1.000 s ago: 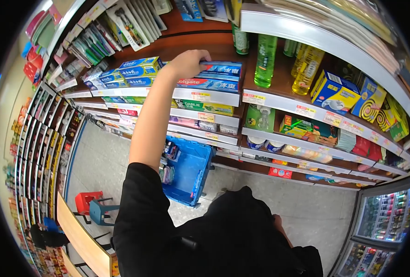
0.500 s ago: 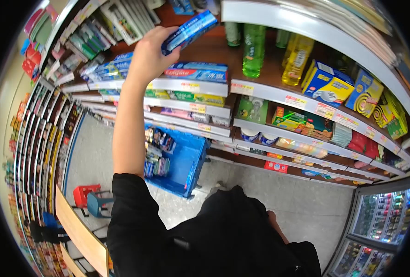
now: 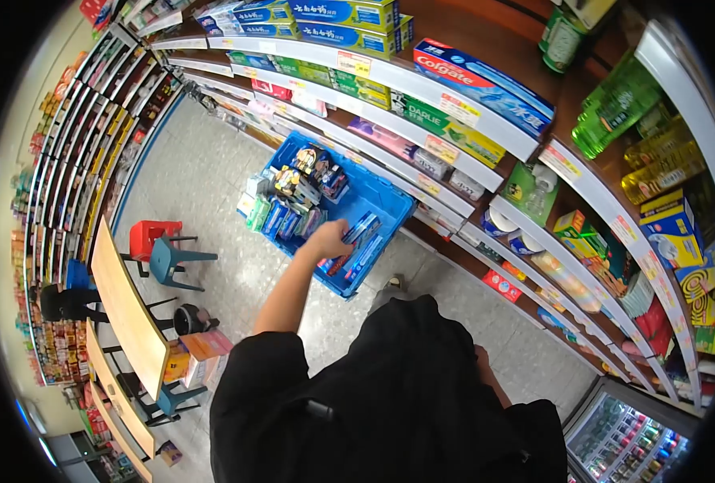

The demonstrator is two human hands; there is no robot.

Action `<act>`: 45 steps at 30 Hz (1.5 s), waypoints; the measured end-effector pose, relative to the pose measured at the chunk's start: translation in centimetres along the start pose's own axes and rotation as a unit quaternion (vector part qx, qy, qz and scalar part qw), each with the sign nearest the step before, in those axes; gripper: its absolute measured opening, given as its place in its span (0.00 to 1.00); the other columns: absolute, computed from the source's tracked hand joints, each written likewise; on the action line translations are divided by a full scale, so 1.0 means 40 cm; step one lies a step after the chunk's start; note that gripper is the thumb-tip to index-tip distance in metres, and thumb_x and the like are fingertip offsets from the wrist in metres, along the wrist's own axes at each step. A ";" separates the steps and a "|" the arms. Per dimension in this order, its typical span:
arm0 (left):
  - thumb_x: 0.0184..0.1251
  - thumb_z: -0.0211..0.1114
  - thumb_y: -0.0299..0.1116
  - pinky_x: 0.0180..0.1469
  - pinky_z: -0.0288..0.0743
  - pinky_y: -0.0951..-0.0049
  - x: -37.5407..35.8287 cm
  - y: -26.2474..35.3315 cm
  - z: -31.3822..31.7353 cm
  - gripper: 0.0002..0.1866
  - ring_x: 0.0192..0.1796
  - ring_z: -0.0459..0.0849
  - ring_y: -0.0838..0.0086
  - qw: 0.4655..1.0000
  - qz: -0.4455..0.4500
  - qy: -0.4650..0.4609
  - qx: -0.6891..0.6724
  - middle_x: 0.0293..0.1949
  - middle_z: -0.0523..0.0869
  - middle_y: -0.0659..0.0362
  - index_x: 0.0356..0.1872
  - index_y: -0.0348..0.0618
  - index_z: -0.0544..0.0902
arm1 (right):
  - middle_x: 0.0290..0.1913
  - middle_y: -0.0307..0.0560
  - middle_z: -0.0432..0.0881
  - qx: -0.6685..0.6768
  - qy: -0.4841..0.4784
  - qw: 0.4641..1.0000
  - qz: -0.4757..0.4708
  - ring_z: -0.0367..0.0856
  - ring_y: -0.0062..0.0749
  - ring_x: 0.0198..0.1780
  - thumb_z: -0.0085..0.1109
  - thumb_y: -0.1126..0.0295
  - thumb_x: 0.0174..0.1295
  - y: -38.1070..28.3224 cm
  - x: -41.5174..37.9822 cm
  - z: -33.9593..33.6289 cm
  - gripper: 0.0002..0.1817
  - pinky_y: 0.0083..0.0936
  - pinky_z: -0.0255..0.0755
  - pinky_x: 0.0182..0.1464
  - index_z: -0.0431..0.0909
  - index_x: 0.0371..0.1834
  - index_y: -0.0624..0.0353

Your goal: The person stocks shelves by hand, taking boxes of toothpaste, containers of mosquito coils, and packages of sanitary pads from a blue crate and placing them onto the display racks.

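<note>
Head view: the person's left hand, extended from a black sleeve, is closed around a slim blue box with red near its lower end. The held box lies within the outline of a blue crate on the tiled floor; whether it touches the crate's bottom cannot be told. Just beside it, on the side toward the shelving, a second slim box lies in the crate. Small assorted packages crowd the crate's far left portion. The right hand is only partly visible at the person's side, and its grip cannot be determined. Above the crate, the shelving bears a Colgate carton, with a green DARLIE carton one level below. At left, a red stool and a blue stool stand beside a wooden table.
</note>
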State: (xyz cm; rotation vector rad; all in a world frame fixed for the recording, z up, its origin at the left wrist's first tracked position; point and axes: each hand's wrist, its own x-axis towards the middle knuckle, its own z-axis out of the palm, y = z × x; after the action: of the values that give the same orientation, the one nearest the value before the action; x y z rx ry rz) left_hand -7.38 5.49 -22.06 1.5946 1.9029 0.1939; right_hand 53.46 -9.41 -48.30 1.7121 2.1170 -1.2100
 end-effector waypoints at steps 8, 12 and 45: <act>0.51 0.73 0.37 0.59 0.78 0.53 0.112 -0.216 0.411 0.27 0.54 0.85 0.45 0.982 -0.175 0.053 -0.047 0.50 0.86 0.39 0.52 0.37 0.78 | 0.51 0.60 0.86 -0.001 -0.020 0.977 0.211 0.84 0.57 0.57 0.51 0.54 0.69 -0.142 -0.061 -0.082 0.22 0.48 0.78 0.55 0.85 0.48 0.61; 0.59 0.66 0.34 0.62 0.76 0.52 0.139 -0.221 0.517 0.20 0.59 0.82 0.45 0.973 -0.213 0.044 -0.072 0.55 0.83 0.40 0.52 0.38 0.77 | 0.51 0.62 0.86 0.095 0.053 0.977 0.184 0.85 0.58 0.55 0.53 0.53 0.69 -0.001 -0.153 0.040 0.23 0.49 0.79 0.52 0.85 0.47 0.62; 0.60 0.76 0.30 0.53 0.79 0.63 0.170 0.846 -0.642 0.23 0.51 0.86 0.56 0.830 0.456 0.320 -0.038 0.49 0.86 0.47 0.56 0.39 0.79 | 0.44 0.60 0.88 0.170 0.139 0.951 0.217 0.85 0.59 0.52 0.57 0.58 0.64 -0.039 -0.155 0.171 0.16 0.49 0.78 0.53 0.86 0.43 0.60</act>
State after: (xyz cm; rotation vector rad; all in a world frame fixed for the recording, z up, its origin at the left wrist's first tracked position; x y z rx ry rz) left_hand 6.16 27.56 12.28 2.4693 1.3114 1.3268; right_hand 51.75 -18.60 -48.47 2.4630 1.5776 -1.3078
